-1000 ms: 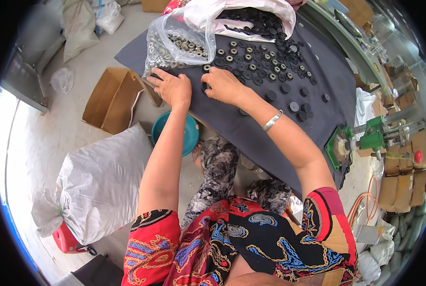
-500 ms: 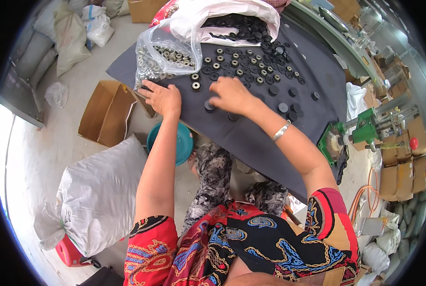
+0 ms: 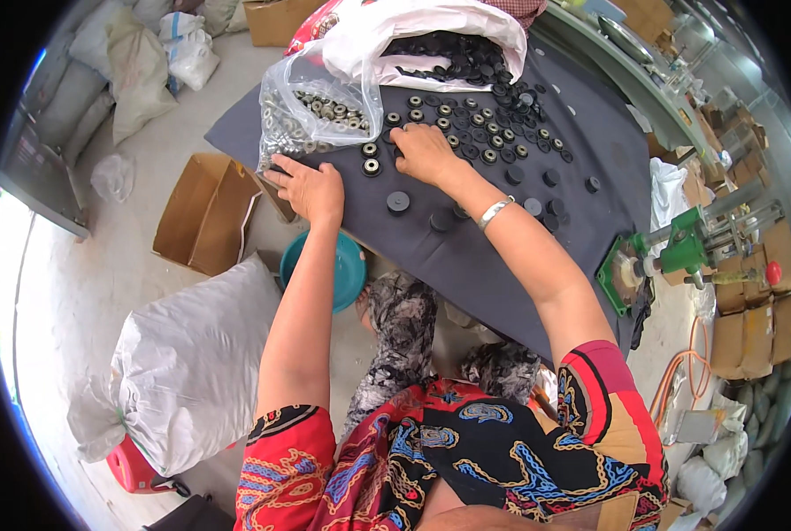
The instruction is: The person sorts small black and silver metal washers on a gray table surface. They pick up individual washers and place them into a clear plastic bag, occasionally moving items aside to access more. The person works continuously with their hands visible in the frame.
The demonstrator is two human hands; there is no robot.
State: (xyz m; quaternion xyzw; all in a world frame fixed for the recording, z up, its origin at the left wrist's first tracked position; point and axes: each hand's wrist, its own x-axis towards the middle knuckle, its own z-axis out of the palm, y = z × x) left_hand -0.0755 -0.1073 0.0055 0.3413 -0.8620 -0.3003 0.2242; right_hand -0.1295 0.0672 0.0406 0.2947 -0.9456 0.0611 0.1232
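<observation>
My left hand [image 3: 311,192] rests at the table's left edge with its fingers stretched out, touching the lower corner of a clear plastic bag [image 3: 371,97]. Small metal ring-shaped parts [image 3: 329,111] fill that bag. Further right, my right hand [image 3: 426,155] reaches down among the black discs with fingers bent together; whatever is under its fingertips is hidden. Beside it lie black discs with metal rings in their centres [image 3: 372,166]. Nearer to me on the dark cloth stand thicker black round pieces [image 3: 398,203], which look like stacked discs.
A white sack [image 3: 351,49] spills black discs at the table's far side. A green hand press [image 3: 679,243] stands at the right edge. On the floor to the left are an open cardboard box [image 3: 196,217], a teal basin [image 3: 347,274] and a full white sack [image 3: 196,363].
My right hand has moved from above the near stacked pieces, away from me, onto the ringed discs. My left hand stays by the bag. The whole view has shifted slightly.
</observation>
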